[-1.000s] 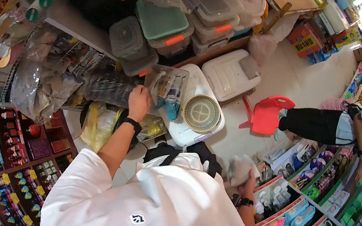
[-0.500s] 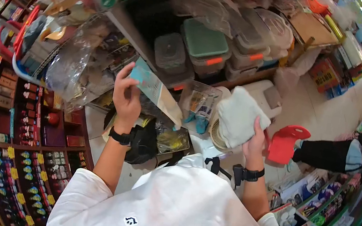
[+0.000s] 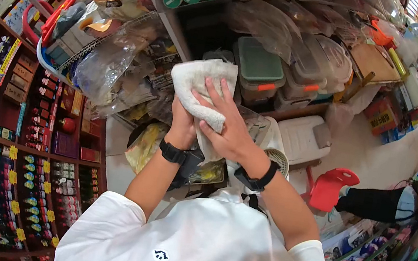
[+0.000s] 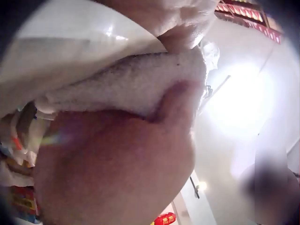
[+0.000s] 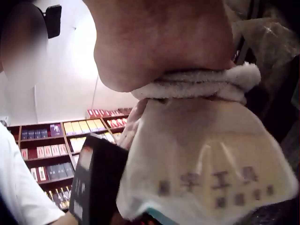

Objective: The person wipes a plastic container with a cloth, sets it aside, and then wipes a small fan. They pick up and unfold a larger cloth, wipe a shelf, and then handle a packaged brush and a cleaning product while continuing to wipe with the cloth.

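Note:
A folded white towel (image 3: 203,78) with greyish smudges lies across the upper part of a flat plastic packet (image 5: 206,164). Printed dark characters and a pale yellowish panel show on the packet in the right wrist view. My left hand (image 3: 182,126) holds the packet from the left side, its fingers mostly hidden behind the towel. Spread fingers of my right hand (image 3: 226,125) press the towel against the packet from the right. In the left wrist view, the towel (image 4: 126,84) runs between the two hands, beside the glossy packet (image 4: 70,51).
Crumpled clear plastic wrap (image 3: 104,67) covers goods in a wire rack at left. Lidded storage boxes (image 3: 258,62) stack ahead. A white stool (image 3: 301,137) and a red chair (image 3: 328,190) stand on the right, near another person (image 3: 372,203). Full display shelves (image 3: 30,118) line the left.
The left hand rose from the plastic-wrapped stack with the packet. My right hand brought the towel up from the right side and across onto the packet. The head view has turned.

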Tool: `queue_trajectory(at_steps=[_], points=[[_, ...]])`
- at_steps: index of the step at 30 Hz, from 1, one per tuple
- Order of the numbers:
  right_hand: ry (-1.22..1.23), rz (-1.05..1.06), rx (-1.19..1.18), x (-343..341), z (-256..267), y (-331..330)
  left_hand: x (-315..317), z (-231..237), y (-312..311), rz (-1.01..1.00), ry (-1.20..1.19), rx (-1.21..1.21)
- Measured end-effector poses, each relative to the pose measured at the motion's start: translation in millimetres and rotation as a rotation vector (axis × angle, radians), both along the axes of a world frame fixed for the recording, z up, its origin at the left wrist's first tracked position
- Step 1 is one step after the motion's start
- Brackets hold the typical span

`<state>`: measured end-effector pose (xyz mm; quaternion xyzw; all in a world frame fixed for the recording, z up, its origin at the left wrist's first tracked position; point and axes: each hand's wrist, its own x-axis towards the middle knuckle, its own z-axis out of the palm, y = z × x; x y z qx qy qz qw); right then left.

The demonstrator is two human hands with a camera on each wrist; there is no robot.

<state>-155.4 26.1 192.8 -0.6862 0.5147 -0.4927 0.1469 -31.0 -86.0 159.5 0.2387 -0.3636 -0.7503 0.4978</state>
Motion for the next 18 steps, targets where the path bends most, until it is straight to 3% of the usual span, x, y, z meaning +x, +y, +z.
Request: queue_trajectory(at_steps=[2,3,5,7,9,13,15,16,18], points=[[0.047,0.038,0.016,-1,2,8,10,-8,-7,-0.240,0.200,0.130],[0.087,0.061,0.031,-1,4,14,11,0,-4,-0.222,0.201,0.129],[0.109,0.076,-0.010,-3,5,26,4,13,3,-0.384,0.409,0.273],[0.117,0.120,0.012,-7,1,41,2,-3,1,-0.363,0.377,0.363],[0.122,0.148,0.024,-11,-9,57,-2,21,14,-0.410,0.464,0.339],[0.089,0.248,0.112,-12,-63,88,1,17,-7,-0.350,0.419,0.258],[-0.922,0.169,0.471,-10,-105,95,2,19,-12,-0.321,0.475,0.299],[-0.919,0.173,0.469,-15,-114,94,9,24,-15,-0.537,0.590,0.356],[-1.799,0.058,0.394,-20,-117,92,17,16,-18,-0.595,0.557,0.294]])
